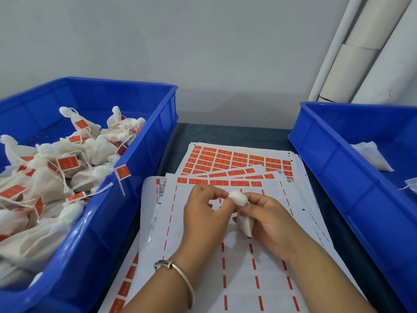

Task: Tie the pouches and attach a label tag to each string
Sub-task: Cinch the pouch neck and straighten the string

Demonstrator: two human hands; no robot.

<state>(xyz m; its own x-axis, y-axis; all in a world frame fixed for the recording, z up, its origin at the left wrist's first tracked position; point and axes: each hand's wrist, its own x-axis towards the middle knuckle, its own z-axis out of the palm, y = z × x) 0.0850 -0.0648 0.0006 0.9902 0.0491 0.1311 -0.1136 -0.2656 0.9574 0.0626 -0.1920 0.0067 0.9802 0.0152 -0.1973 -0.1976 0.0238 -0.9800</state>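
White fabric pouch (243, 219) is held above the label sheets (237, 168), between both hands. Right hand (268, 222) grasps the pouch body, fingers curled around it; the gathered neck (238, 196) protrudes upward past the thumb. Left hand (203, 213) pinches at the neck with thumb and forefinger; the remaining fingers are curled. A string cannot be made out at the neck. A metal bangle (180, 274) sits on the left wrist. Orange label rows occupy the far part of the sheets; the near part shows peeled backing. Left blue bin (126, 199) holds many tied pouches (67, 168) carrying orange tags. Right blue bin (338, 159) holds 2 visible untagged pouches (372, 157).
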